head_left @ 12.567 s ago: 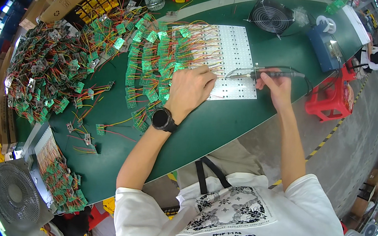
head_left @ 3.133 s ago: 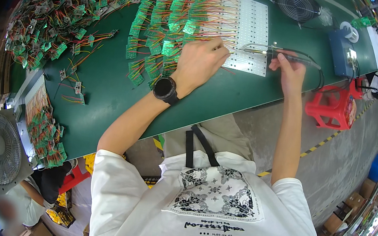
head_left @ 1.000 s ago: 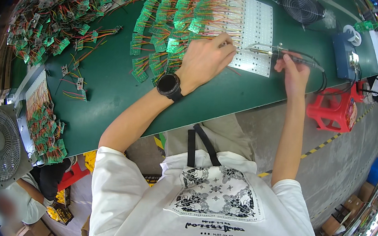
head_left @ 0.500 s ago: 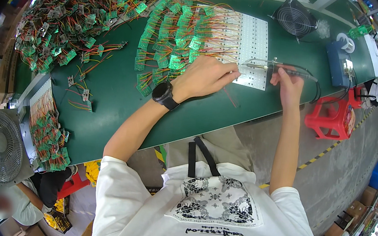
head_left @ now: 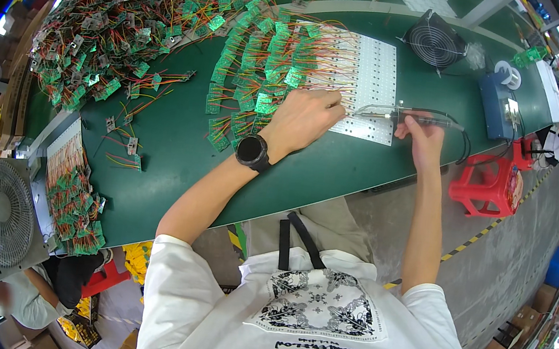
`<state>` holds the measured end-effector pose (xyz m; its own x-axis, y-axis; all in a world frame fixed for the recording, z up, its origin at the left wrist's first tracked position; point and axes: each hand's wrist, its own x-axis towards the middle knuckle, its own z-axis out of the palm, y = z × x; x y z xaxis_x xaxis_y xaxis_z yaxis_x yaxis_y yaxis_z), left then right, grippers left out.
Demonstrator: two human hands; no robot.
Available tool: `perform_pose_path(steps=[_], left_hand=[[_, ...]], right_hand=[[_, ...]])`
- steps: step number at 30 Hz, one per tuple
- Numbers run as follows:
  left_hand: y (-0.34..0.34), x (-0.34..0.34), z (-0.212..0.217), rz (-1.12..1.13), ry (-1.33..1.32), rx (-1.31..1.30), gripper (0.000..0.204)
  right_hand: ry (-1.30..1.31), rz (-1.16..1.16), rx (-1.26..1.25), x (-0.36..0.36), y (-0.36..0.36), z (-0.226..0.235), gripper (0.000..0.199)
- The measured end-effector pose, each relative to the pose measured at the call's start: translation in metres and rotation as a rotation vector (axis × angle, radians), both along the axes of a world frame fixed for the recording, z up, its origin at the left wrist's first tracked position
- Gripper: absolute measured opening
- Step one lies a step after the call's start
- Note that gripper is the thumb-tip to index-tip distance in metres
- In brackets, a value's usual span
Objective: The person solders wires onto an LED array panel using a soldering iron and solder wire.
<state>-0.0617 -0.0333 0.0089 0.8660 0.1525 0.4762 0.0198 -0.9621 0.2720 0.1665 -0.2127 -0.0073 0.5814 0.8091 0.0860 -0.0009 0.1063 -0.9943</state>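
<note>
My right hand [head_left: 423, 140] is closed around a soldering iron [head_left: 432, 121] with a thin metal feed tube at its front. The iron points left, its tip close to the fingertips of my left hand [head_left: 306, 118]. That left hand rests over the lower edge of a white perforated board [head_left: 378, 82], fingers bent and pressed together; what they pinch is hidden. Red and yellow wires [head_left: 339, 62] run from the board to rows of small green circuit boards [head_left: 276, 62] lying to its left.
A big heap of wired circuit boards [head_left: 101, 34] covers the table's far left. A second wired board [head_left: 74, 198] lies at the left edge, beside a grey fan [head_left: 2, 202]. Beyond my right hand are a black fan [head_left: 435, 43], a blue soldering station [head_left: 498, 107] and a red stool [head_left: 487, 186].
The iron's tip has come nearer to my left fingertips, and both have lowered slightly. A red wire that hung below my left hand no longer shows. The whole view has shifted a little.
</note>
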Motion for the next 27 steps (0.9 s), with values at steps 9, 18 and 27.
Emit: perform_pose_path(steps=[9, 18, 27], left_hand=[[-0.0005, -0.0018, 0.0006, -0.005, -0.035, -0.031, 0.011], [0.0014, -0.0025, -0.0027, -0.003, -0.029, -0.034, 0.011], [0.0032, -0.0022, -0.0046, -0.017, -0.036, -0.025, 0.012]], right_hand=[[-0.037, 0.029, 0.032, -0.002, 0.0002, 0.0022, 0.021], [-0.043, 0.028, 0.009, -0.0029, -0.0011, 0.0015, 0.022], [-0.041, 0.027, -0.012, -0.0031, -0.0017, 0.0009, 0.025]])
